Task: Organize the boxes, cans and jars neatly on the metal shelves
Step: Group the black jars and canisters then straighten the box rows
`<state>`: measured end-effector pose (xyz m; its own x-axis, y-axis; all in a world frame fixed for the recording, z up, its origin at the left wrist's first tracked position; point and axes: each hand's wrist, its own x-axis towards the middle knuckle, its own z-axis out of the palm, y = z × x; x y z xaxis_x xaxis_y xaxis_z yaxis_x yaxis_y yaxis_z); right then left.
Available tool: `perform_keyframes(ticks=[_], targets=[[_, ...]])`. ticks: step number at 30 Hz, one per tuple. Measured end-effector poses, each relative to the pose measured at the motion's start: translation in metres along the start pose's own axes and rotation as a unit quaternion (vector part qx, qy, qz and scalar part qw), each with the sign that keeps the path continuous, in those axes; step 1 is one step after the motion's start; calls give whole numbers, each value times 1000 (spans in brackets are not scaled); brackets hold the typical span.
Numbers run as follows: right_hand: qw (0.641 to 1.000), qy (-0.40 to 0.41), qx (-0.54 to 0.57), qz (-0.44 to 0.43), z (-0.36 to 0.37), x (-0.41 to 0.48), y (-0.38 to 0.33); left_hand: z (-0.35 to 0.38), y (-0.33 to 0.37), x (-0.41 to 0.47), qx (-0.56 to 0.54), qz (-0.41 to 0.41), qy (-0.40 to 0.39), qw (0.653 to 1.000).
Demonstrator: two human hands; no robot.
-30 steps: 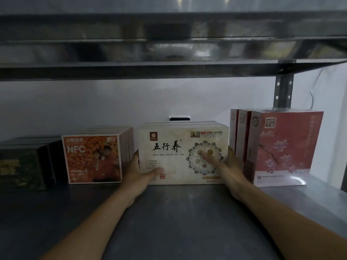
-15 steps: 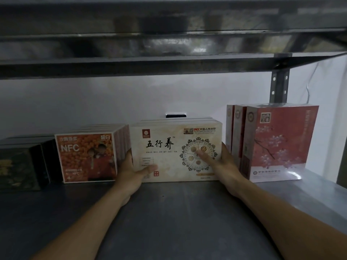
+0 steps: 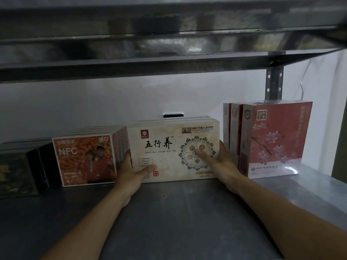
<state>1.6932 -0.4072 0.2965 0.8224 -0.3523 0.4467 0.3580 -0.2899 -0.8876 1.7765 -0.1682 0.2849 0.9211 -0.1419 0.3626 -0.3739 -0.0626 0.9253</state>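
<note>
both hands point(image 3: 131, 174) point(image 3: 222, 164) still grip the cream box point(image 3: 169, 132).

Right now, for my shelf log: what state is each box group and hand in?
cream box, upright on metal shelf, gripped at both ends.
left hand, grips its left end, thumb on front.
right hand, grips its right end, thumb on front.
orange NFC boxes, upright in a row.
red blossom boxes, upright in a row.
dark boxes, too dim.

Orange box point(image 3: 84, 158) and red box point(image 3: 274, 139) flank cream box point(image 3: 169, 147) closely; shelf front point(image 3: 178, 212) open.
</note>
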Motion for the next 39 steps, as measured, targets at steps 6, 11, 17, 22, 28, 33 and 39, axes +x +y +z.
perform_keyframes(ticks=[6,11,17,22,28,33,39], targets=[[999,19,-32,14,2,-7,-4,2,1,0,11,-6,10,1000],[993,48,-103,39,-1,-27,-12,4,10,-9,59,13,39,997],[945,22,-325,35,-20,-65,-32,6,37,-43,232,75,121,962],[924,-16,-378,-46,-62,-94,-38,38,60,-99,259,86,127,954],[924,-52,-375,-57,-126,-117,-42,104,85,-151,250,69,102,961],[955,67,-281,-66,-162,-113,-39,152,105,-154,233,74,78,967],[976,190,-105,14,-177,-81,-32,204,105,-124,184,64,23,980]])
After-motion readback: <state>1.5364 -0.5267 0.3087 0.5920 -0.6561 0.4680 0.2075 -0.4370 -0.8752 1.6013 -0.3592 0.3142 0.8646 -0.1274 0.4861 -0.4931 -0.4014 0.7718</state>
